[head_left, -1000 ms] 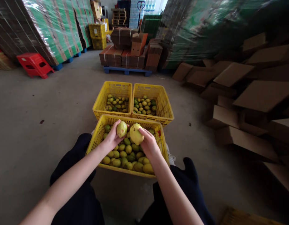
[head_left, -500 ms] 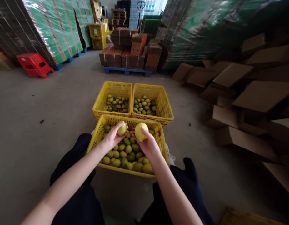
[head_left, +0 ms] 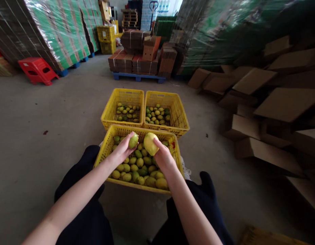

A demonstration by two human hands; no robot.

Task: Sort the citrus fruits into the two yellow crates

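Over the near yellow crate [head_left: 137, 187], my left hand [head_left: 124, 148] is closed round a green lemon [head_left: 133, 140]. My right hand [head_left: 163, 157] grips a larger yellow lemon [head_left: 150, 144], its thumb on the upper right side. A small gap separates the two fruits. Beneath my hands lie many green and yellow lemons [head_left: 140, 162] in the near crate. Behind it, touching or nearly so, stand a left rear crate [head_left: 109, 112] and a right rear crate [head_left: 181, 115], each holding a layer of mixed green and yellow lemons.
My legs flank the near crate. A red stool [head_left: 38, 69] stands at left. Farther back, flattened cartons [head_left: 133, 63] rest on a blue pallet [head_left: 137, 77]. Cardboard boxes [head_left: 249, 129] are heaped along the right, and wrapped green stacks [head_left: 62, 30] rise at the left.
The yellow lemon has turned in my right hand and shifted slightly left. My right fingers, spread beneath it before, are now mostly hidden behind it. My left hand has barely moved.
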